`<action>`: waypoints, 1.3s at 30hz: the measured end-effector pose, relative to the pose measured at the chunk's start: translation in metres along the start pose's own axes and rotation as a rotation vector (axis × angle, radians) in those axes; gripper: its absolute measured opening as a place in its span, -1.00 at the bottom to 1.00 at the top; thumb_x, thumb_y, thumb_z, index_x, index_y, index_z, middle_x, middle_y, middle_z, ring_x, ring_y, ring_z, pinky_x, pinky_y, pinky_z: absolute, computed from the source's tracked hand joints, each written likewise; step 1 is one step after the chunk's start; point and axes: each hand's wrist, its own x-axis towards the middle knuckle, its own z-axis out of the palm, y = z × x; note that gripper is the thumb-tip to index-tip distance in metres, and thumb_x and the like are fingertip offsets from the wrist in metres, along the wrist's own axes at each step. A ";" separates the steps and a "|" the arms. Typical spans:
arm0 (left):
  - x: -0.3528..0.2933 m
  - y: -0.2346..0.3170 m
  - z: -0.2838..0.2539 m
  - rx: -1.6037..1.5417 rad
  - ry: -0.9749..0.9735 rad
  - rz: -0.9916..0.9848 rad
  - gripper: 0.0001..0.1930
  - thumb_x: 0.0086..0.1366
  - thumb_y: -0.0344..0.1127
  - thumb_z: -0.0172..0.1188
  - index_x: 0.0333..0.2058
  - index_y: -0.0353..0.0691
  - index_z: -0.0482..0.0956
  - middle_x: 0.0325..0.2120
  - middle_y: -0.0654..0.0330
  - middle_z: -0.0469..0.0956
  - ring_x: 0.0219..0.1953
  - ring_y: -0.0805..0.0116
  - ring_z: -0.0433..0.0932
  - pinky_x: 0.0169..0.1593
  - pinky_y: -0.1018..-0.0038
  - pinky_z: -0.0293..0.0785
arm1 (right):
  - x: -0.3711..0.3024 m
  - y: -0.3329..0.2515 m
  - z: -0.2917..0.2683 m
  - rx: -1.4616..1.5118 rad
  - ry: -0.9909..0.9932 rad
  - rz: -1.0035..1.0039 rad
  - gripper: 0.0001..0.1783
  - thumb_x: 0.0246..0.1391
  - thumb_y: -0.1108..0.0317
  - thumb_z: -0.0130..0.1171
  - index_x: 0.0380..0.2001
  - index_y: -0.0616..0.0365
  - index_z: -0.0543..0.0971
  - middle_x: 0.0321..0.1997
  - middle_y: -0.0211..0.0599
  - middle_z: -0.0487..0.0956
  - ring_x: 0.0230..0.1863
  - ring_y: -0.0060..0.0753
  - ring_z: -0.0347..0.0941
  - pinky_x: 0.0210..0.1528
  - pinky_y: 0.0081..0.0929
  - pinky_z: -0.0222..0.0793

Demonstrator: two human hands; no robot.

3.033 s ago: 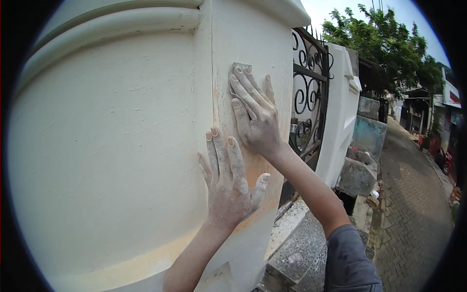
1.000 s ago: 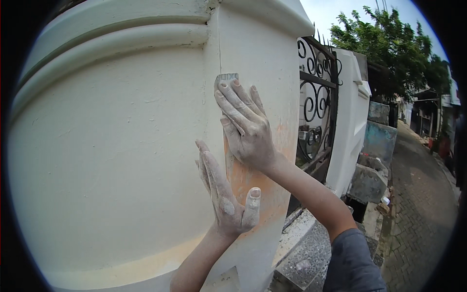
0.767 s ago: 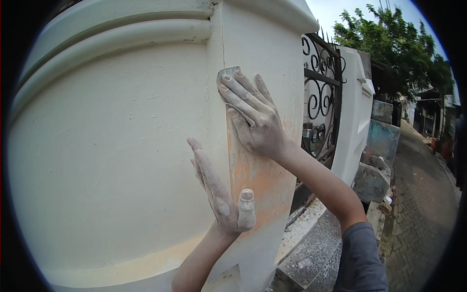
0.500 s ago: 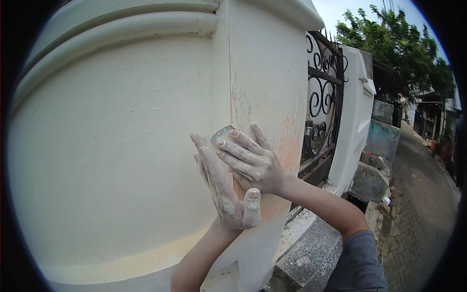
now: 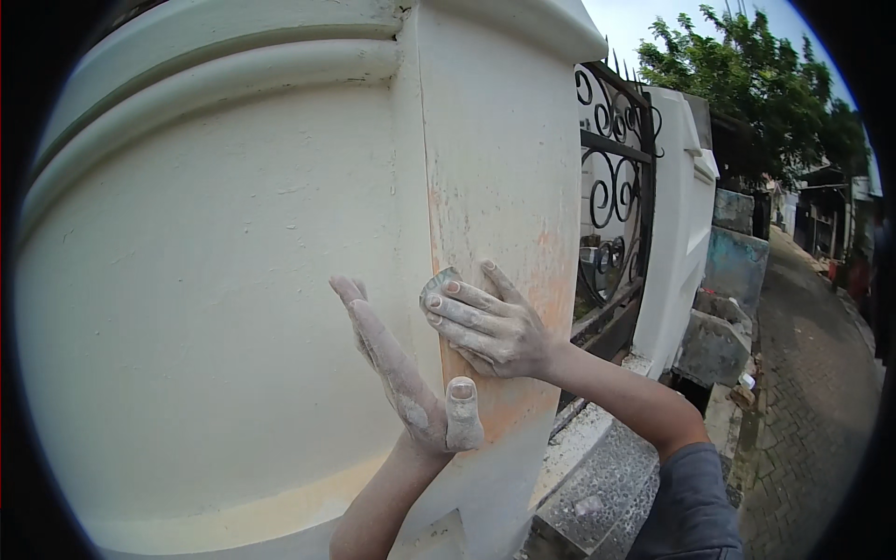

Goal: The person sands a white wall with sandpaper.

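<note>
One white pillar point(image 5: 504, 131), w/ L hand point(image 5: 401, 378) just lower-left, fingers straight, thumb out, gripping nothing visible; R hand point(image 5: 495, 327), nearer, holding 1 sm. grey sheet point(image 5: 435, 283) flat to pillar, jutting up-left past fingertips, long axis hidden.

The wall point(image 5: 215, 280) lies left of the pillar point(image 5: 504, 121), the left hand point(image 5: 397, 378) before their seam, below and left of the right hand point(image 5: 502, 329), which lies over a sheet point(image 5: 433, 282) on the pillar; right of the pillar come the grille point(image 5: 616, 147), then blocks point(image 5: 734, 263), then the lane point(image 5: 803, 420)
</note>
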 end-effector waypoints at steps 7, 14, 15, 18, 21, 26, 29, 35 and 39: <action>-0.003 0.012 0.009 -0.020 -0.062 -0.019 -0.17 0.29 0.06 -0.23 0.30 -0.37 -0.37 0.33 -0.15 -0.33 0.36 -0.07 -0.24 0.33 0.06 -0.33 | 0.087 0.093 -0.045 -0.057 0.405 0.309 -0.59 0.14 0.38 -0.01 0.08 0.13 0.44 0.22 -0.26 0.37 0.32 -0.20 0.14 0.36 -0.04 -0.14; -0.005 0.001 0.006 0.038 -0.094 0.021 -0.16 0.28 0.04 -0.21 0.29 -0.41 -0.36 0.32 -0.20 -0.33 0.35 -0.10 -0.21 0.32 0.03 -0.27 | -0.001 0.016 -0.014 0.009 0.025 0.070 -0.59 0.07 0.36 0.08 0.04 -0.10 0.50 0.18 -0.45 0.43 0.29 -0.37 0.22 0.41 -0.04 -0.26; -0.005 0.000 0.005 0.031 -0.096 0.022 -0.16 0.28 0.04 -0.21 0.29 -0.41 -0.36 0.32 -0.20 -0.33 0.35 -0.10 -0.21 0.32 0.03 -0.27 | 0.015 0.035 -0.017 -0.022 0.100 0.124 -0.59 0.09 0.36 0.06 0.06 -0.07 0.48 0.19 -0.43 0.42 0.29 -0.33 0.21 0.39 -0.02 -0.24; -0.006 0.009 0.011 0.035 -0.122 0.023 -0.17 0.28 0.03 -0.21 0.29 -0.42 -0.35 0.32 -0.22 -0.32 0.35 -0.11 -0.19 0.32 0.03 -0.25 | 0.074 0.088 -0.044 -0.040 0.313 0.269 -0.58 0.12 0.37 0.02 0.08 0.03 0.46 0.21 -0.33 0.39 0.30 -0.23 0.19 0.38 -0.02 -0.22; -0.007 0.013 0.010 0.070 -0.171 -0.045 -0.18 0.29 0.02 -0.22 0.29 -0.42 -0.34 0.31 -0.23 -0.31 0.35 -0.12 -0.18 0.31 0.03 -0.24 | 0.077 0.079 -0.038 -0.029 0.418 0.350 -0.61 0.17 0.41 -0.08 0.07 0.20 0.44 0.21 -0.21 0.39 0.32 -0.11 0.14 0.37 -0.06 -0.22; -0.007 -0.001 0.004 0.005 -0.147 0.002 -0.12 0.23 0.02 -0.09 0.28 -0.46 -0.29 0.27 -0.42 -0.29 0.34 -0.29 -0.29 0.27 -0.13 -0.45 | -0.025 -0.010 -0.003 0.116 -0.078 0.006 -0.63 0.12 0.31 0.01 0.03 -0.09 0.51 0.18 -0.45 0.43 0.30 -0.37 0.20 0.40 -0.05 -0.21; -0.007 0.002 0.005 0.101 -0.144 0.034 -0.19 0.29 0.02 -0.22 0.29 -0.44 -0.32 0.31 -0.26 -0.30 0.34 -0.16 -0.17 0.31 0.02 -0.22 | 0.015 0.043 -0.018 -0.014 0.059 0.067 -0.62 0.13 0.32 -0.01 0.04 -0.09 0.50 0.17 -0.45 0.43 0.29 -0.38 0.21 0.39 -0.01 -0.22; -0.006 0.005 0.008 0.098 -0.218 0.002 -0.19 0.29 0.00 -0.20 0.28 -0.47 -0.30 0.30 -0.28 -0.28 0.35 -0.17 -0.21 0.32 0.02 -0.28 | 0.061 0.075 -0.030 -0.014 0.388 0.298 -0.61 0.14 0.36 -0.03 0.06 0.09 0.47 0.19 -0.27 0.40 0.32 -0.20 0.15 0.39 -0.05 -0.22; -0.005 0.002 0.008 0.117 -0.243 -0.005 -0.19 0.29 -0.03 -0.18 0.27 -0.49 -0.28 0.30 -0.30 -0.26 0.35 -0.17 -0.23 0.32 0.03 -0.32 | -0.053 -0.006 -0.002 0.156 -0.070 0.042 -0.60 0.07 0.32 0.06 0.03 -0.12 0.50 0.16 -0.48 0.44 0.32 -0.36 0.17 0.41 -0.08 -0.23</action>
